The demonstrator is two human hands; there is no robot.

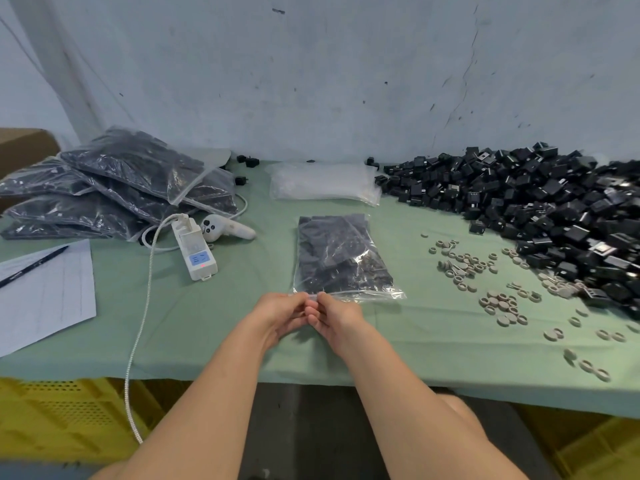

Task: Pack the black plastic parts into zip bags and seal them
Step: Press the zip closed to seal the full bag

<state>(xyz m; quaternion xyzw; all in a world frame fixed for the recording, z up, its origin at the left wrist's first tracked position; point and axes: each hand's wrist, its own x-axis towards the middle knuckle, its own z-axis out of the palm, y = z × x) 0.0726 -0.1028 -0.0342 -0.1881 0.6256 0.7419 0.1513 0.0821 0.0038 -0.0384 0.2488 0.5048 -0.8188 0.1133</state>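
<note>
A clear zip bag [341,258] filled with black plastic parts lies flat on the green table in front of me, its zip edge toward me. My left hand [280,315] and my right hand [334,315] sit side by side at the left end of that zip edge, each pinching the strip between thumb and fingers. A big heap of loose black parts [540,209] covers the right side of the table. A stack of empty zip bags [323,183] lies behind the filled bag.
Several filled bags [114,188] are piled at the back left. A white power strip [195,249] with its cable, a white controller [227,230], a sheet of paper [43,294] with a pen, and scattered grey rings [498,299] lie on the table [214,320]. Yellow crates [65,417] stand below.
</note>
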